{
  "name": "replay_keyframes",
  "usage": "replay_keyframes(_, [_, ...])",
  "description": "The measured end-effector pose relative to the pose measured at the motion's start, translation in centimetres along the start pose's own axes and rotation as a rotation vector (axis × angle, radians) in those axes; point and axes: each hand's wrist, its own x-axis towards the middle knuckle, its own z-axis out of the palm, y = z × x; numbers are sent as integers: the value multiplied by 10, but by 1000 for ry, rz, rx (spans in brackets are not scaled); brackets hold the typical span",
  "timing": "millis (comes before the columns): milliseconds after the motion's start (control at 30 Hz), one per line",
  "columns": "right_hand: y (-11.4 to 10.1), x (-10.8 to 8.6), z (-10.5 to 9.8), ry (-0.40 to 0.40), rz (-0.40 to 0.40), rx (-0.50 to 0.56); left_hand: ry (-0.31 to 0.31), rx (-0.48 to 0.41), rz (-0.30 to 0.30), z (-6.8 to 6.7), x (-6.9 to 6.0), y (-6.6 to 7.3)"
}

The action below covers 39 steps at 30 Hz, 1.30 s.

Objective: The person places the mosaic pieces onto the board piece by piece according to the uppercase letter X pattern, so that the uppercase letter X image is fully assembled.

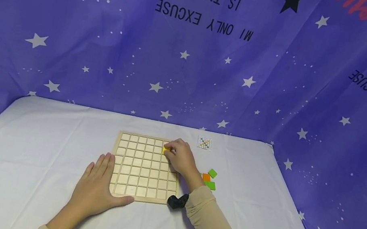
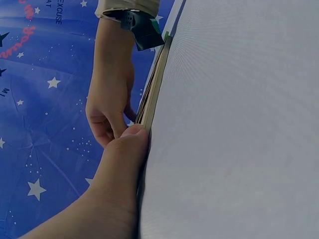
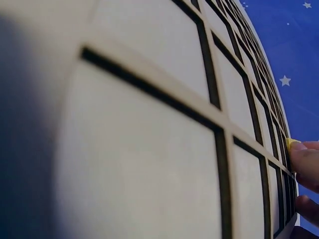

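Yellow tile (image 1: 165,150) at far-right part of wooden grid board (image 1: 145,172), pinched by fingers of right hand (image 1: 181,158); looks light, stiff (perhaps slick); edges likely best hold; left hand (image 1: 95,187) on board's near-left corner, fingers straight, thumb apart.

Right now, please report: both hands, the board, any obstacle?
Right hand pinching yellow tile near far right corner of wooden grid board. Left hand against its near left corner. No obstacle seen.
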Motion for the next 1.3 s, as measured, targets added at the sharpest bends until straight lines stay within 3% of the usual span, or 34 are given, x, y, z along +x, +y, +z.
replay_keyframes(267, [1,-6,-1,-29,-41,-96,-4,2,-2,-1,0,0])
replay_keyframes(433, [5,-15,-13,-16,-1,-56,-7,-5,-3,-1,0,1])
replay_keyframes(700, [36,-37,-48,48,79,19,-8,-2,-1,-1,0,1])
replay_keyframes(867, [54,-50,-61,32,109,3,-11,-2,0,-1,0,0])
replay_keyframes(1067, [61,-60,-57,-39,146,-30,-14,1,-4,-1,0,0])
replay_keyframes(1300, [57,-59,-47,-36,135,-100,-5,-3,4,-2,1,1])
